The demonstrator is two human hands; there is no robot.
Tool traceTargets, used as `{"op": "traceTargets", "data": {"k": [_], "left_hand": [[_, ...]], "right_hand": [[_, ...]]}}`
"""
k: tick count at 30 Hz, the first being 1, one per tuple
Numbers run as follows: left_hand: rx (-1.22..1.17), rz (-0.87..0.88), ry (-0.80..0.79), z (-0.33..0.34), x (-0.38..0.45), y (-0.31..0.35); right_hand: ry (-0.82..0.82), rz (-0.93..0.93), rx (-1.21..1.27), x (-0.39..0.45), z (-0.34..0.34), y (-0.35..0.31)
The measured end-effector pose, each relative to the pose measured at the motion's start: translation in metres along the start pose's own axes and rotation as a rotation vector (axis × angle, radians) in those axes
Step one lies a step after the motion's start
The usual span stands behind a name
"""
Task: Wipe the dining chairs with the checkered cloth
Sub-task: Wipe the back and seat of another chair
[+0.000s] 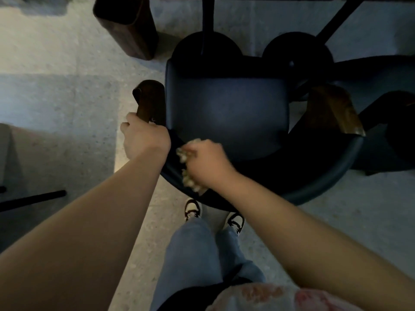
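Observation:
A dark blue padded dining chair [226, 108] with brown wooden armrests stands right in front of me, its curved backrest nearest to me. My left hand [143, 138] grips the rear end of the left wooden armrest [149, 97]. My right hand [208, 164] holds the bunched pale checkered cloth [187, 173] against the left part of the curved backrest [325, 185]. Most of the cloth is hidden under the hand.
A second blue chair [393, 113] stands close on the right, behind the right armrest [334, 108]. Black table legs [207, 23] with round bases rise beyond the seat. A brown wooden piece [130, 25] stands at the upper left. My feet are just below the backrest.

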State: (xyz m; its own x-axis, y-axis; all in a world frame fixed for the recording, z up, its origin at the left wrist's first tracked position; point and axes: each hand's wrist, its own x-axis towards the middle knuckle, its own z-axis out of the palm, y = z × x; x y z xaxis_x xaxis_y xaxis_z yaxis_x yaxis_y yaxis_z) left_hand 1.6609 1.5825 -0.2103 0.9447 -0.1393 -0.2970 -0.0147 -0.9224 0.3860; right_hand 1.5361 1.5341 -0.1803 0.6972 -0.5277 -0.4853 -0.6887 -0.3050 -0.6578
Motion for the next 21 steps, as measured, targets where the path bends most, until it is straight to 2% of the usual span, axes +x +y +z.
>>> {"op": "traceTargets", "data": {"k": [4,9,15,19,21], "left_hand": [[0.015,0.003,-0.005,0.001,0.000,-0.001],[0.053,-0.005,-0.014,0.000,0.001,-0.002],[0.037,-0.006,0.000,0.006,0.007,-0.005],[0.016,-0.039,-0.005,0.005,0.002,-0.001],[-0.028,-0.095,0.020,0.005,-0.008,0.004]], "right_hand": [[-0.027,-0.002,-0.065,-0.008,0.017,-0.006],[-0.156,0.007,-0.185,-0.025,-0.013,0.033],[-0.162,-0.074,-0.353,-0.041,-0.047,0.076],[-0.209,0.099,-0.540,-0.034,-0.083,0.099],[-0.145,0.168,-0.446,-0.029,-0.091,0.099]]}}
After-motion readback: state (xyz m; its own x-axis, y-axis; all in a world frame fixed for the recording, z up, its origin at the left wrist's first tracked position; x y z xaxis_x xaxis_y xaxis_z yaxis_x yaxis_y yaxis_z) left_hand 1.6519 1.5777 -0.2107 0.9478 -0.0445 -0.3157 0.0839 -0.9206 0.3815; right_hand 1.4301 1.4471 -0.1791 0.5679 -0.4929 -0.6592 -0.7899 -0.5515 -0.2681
